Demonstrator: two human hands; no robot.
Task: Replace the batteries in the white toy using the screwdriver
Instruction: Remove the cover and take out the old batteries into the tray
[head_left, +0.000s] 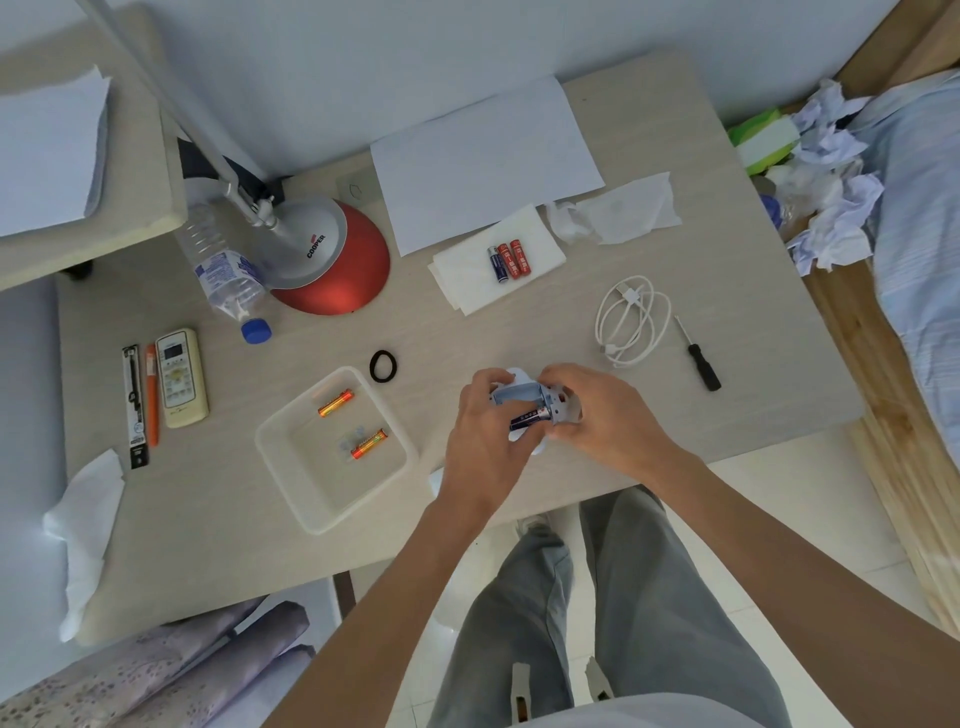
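The left hand (485, 415) is gripping the white toy (524, 402); the right hand (587, 410) fingers are pinching a dark battery (529, 419) into its open bay. Seating it well probably means matching polarity and pressing the spring end first.

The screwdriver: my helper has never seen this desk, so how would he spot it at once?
Start at the desk's right side, by the coiled white cable. Just right of it lies the screwdriver, alone on bare wood. It is the only tool there: thin metal shaft, stubby black handle.

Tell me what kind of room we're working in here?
Most likely a bedroom or dorm room, at a small desk: a bed with blue bedding stands beside the table, with a desk lamp and an air-conditioner remote on it.
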